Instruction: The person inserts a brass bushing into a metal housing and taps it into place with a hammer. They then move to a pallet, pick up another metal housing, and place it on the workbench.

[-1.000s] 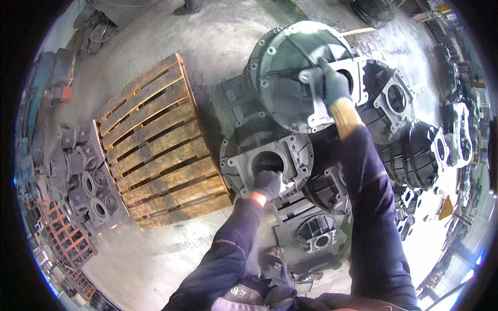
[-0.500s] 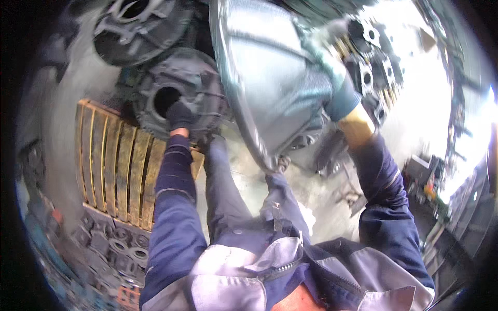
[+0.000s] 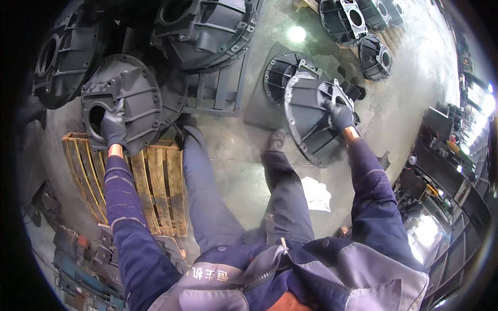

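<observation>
Dark gloves cover both hands. My left hand (image 3: 114,128) is closed on the edge of the round opening in a dark grey cast bell housing (image 3: 136,98), which leans among other housings at the left. With my right hand (image 3: 340,116) I grip a second bell housing (image 3: 307,116) by the edge of its opening. It is tilted, its wide bolt-hole flange toward my legs. Just behind it a third bell housing (image 3: 275,78) sits on a dark sheet (image 3: 254,106) on the floor. Whether the housing in my right hand touches the floor, I cannot tell.
Larger housings (image 3: 212,33) stand by a metal frame (image 3: 220,96) at the back left. A wooden pallet (image 3: 161,181) lies beside my left leg. More housings (image 3: 340,20) are at the back right. A white cloth or paper (image 3: 315,194) lies by my right leg.
The housing in my right hand, earlier high and close in view, is now lower and farther away. My left hand has stayed at a housing's opening. The view has shifted.
</observation>
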The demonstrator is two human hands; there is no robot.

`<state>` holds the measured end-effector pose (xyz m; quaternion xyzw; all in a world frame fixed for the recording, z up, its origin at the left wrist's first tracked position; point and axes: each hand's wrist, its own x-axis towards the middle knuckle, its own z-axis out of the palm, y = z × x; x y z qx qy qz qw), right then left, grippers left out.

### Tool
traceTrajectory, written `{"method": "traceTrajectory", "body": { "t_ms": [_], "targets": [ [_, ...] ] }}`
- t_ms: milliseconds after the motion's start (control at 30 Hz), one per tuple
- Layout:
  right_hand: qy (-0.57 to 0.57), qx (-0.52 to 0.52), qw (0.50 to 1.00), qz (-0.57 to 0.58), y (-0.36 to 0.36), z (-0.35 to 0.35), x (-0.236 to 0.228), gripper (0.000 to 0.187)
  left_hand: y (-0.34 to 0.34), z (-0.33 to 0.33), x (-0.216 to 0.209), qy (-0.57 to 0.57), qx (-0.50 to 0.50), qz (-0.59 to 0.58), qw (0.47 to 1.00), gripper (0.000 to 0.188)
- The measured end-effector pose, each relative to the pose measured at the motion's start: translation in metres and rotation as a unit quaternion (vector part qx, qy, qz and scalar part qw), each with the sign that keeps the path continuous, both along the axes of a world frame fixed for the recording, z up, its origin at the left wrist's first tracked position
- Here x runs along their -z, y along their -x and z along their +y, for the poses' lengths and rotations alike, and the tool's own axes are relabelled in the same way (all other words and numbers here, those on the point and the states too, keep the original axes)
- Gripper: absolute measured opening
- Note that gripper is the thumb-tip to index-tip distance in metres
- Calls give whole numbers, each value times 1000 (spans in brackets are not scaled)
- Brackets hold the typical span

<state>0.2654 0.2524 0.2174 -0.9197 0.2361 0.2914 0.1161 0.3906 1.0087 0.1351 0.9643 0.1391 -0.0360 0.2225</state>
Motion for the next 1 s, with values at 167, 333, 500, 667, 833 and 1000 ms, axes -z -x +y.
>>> {"method": "traceTrajectory", "body": {
  "t_ms": [167,333,500,667,833,1000],
  "targets": [
    [53,10,998,-9,-8,-68,73,49,1,10,3,-16,86,-65,994,31],
    [129,-55,958,-252,-24,-81,174,49,10,2,-16,56,-33,31,997,15],
    [-77,161,981,-79,-26,-61,230,54,7,-35,-40,-11,-16,-21,1000,42],
    [-227,132,950,-170,-75,13,146,48,-6,-52,-71,-88,-99,130,983,59],
    [-389,56,879,-271,-191,206,9,29,-10,-51,-91,51,-116,148,981,63],
    [-442,-72,843,-299,-331,412,-100,44,-13,-41,-77,36,-107,222,968,63]
  ]
}}
